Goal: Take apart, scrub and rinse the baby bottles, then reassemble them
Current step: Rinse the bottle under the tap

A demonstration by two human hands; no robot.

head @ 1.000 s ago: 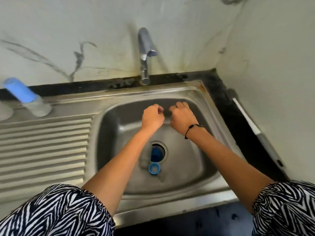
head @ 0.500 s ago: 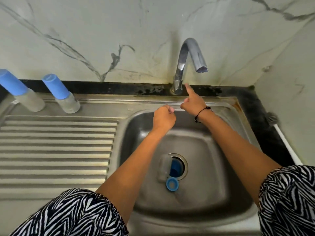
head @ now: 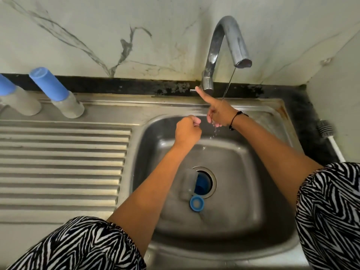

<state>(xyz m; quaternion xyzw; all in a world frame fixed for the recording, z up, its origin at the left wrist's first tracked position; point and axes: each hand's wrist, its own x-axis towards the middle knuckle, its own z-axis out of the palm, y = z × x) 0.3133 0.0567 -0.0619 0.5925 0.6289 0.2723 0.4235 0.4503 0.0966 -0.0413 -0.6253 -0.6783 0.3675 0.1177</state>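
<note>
- Since half a second ago: water now runs in a thin stream (head: 228, 86) from the tap (head: 227, 45), where none showed before; the right hand's forefinger has gone from pointing at the tap base to resting against the small lever (head: 193, 90) there.
- Right hand (head: 219, 114): forefinger straight and touching the lever, other fingers curled down under the stream, holding nothing that can be seen; water drips off them into the sink (head: 272, 191).
- Left hand (head: 187, 129): closed in a fist over the far-left part of the basin, just beside the right hand; whether it holds anything small cannot be told.
- Baby bottles, assembled: two stand on the far left of the steel worktop (head: 64, 156), blue caps on; the nearer-to-centre bottle (head: 58, 94) shows whole, the other bottle (head: 15, 98) is cut by the frame edge.
- Baby bottle, dismantled: clear bottle body (head: 188, 185) lies on the basin floor at the drain (head: 211, 181); blue collar ring (head: 196, 204) just near of it.
- Brush (head: 329, 136): white handle, lying on the dark ledge right of the sink, untouched.
- Step in hand, as judged: opening the tap to begin rinsing.
- Next move calls for: letting go of the lever, reaching down to the parts at the drain, bringing one under the stream; the brush is well apart on the right.
</note>
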